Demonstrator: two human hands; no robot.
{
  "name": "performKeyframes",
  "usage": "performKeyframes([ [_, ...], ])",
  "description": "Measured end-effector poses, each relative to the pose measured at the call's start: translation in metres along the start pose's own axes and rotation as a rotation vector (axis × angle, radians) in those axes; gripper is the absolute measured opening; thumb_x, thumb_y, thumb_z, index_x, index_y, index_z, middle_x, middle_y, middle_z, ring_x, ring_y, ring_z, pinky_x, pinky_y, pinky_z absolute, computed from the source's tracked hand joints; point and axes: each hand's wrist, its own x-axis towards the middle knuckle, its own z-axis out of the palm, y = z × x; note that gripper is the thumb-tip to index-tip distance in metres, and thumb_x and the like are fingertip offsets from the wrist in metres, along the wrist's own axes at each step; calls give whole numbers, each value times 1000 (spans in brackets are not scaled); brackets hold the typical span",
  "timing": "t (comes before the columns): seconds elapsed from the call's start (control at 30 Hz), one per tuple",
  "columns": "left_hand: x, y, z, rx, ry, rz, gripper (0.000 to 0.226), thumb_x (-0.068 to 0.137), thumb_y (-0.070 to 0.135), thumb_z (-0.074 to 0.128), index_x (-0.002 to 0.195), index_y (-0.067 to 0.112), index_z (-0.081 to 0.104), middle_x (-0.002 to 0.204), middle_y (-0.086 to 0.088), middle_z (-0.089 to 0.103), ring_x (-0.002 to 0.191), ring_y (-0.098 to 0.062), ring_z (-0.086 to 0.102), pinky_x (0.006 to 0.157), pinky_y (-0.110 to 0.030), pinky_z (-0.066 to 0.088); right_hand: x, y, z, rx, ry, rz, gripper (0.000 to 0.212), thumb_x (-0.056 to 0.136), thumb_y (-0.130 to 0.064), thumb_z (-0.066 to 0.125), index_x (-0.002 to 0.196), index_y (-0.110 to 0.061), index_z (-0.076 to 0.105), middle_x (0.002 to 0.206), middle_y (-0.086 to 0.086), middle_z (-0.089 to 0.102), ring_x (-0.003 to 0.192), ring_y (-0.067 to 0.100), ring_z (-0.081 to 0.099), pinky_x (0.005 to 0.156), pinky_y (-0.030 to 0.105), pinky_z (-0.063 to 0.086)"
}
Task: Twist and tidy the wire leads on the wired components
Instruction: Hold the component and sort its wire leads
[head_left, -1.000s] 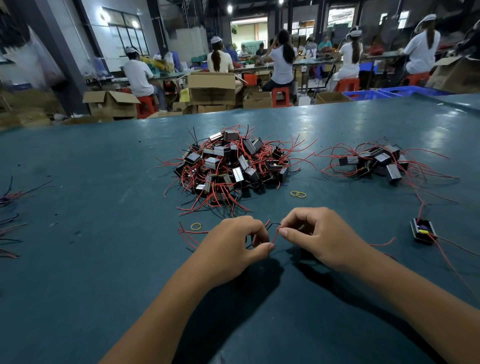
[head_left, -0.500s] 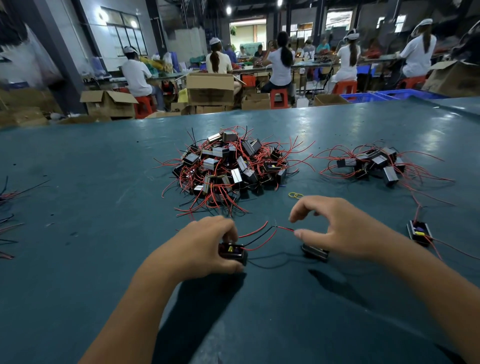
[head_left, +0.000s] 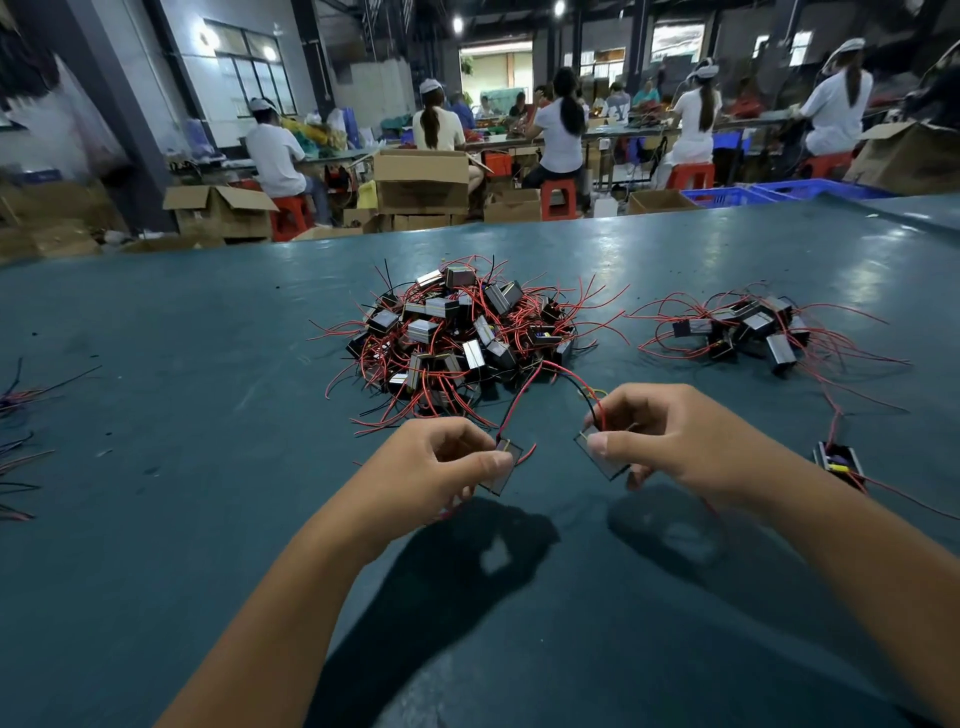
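The left hand (head_left: 436, 467) pinches one small component (head_left: 503, 467); the right hand (head_left: 670, 441) grips another (head_left: 602, 457), both lifted above the surface (head_left: 156, 519). Beyond the hands lies a big tangled pile (head_left: 457, 338); farther right a smaller pile (head_left: 748, 327) and one lone component (head_left: 839, 462).

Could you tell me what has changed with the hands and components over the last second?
Both hands drew apart and lifted off the table. The left hand now grips one component and the right hand another, their red and black leads arching up between them. The large pile, the smaller pile and the lone component on the right stayed put.
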Motion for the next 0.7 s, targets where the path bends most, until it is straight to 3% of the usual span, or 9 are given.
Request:
performKeyframes([
  [0.17, -1, 6, 17, -240, -14, 35, 24, 87, 27, 73, 94, 5, 71, 70, 2, 69, 57, -12, 52, 56, -20, 46, -1, 3, 16, 290, -46, 1, 23, 80, -20, 77, 97, -8, 70, 82, 6, 70, 74, 16, 66, 66, 28, 57],
  [0.33, 0, 7, 26, -300, 1, 38, 31, 80, 29, 76, 92, 1, 67, 74, -17, 64, 59, -18, 53, 57, -23, 46, -3, 3, 29, 285, -36, -6, 27, 79, -18, 78, 101, -8, 66, 86, 3, 70, 78, 14, 68, 68, 26, 57],
  [0.43, 1, 5, 26, -328, -6, 45, 30, 79, 27, 77, 92, 1, 67, 75, -16, 63, 65, -22, 55, 59, -24, 48, -5, -1, 33, 340, -21, -8, 32, 77, -18, 77, 102, -5, 64, 88, 5, 69, 81, 17, 68, 73, 35, 60],
  [0.7, 2, 3, 27, -272, 6, 93, 31, 74, 34, 79, 87, 8, 68, 74, -2, 69, 67, -12, 62, 62, -25, 51, -7, -8, 40, 452, 18, 6, 39, 76, -16, 73, 107, 2, 60, 92, 18, 66, 84, 25, 69, 72, 35, 60],
])
